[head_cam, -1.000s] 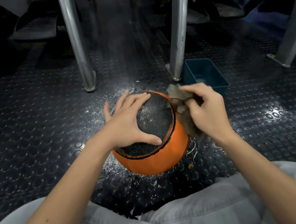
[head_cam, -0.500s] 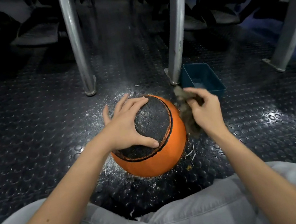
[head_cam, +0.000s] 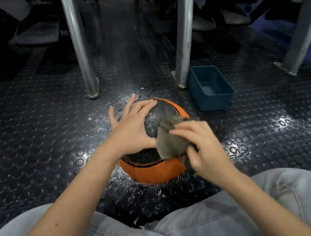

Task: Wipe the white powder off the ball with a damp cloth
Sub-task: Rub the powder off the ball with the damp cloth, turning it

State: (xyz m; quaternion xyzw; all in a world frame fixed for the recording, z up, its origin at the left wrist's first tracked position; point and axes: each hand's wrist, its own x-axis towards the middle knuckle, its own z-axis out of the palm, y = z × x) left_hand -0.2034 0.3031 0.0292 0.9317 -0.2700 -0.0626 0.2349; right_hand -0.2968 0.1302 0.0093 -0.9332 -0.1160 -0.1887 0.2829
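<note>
An orange ball with a black textured panel sits on the dark studded floor in front of my knees. My left hand lies spread on the ball's top left, fingers straight, thumb on the panel. My right hand grips a grey damp cloth and presses it on the near right of the black panel. The cloth and hand are blurred. White powder speckles the floor around the ball; the ball's right side is hidden by my hand.
A dark blue tub stands just beyond the ball to the right. Two metal legs rise behind the ball, a third at far right. My grey-trousered knees fill the foreground.
My right hand has swept the cloth from the ball's far right edge inward and toward me, onto the black panel. The left hand keeps its place on the ball.
</note>
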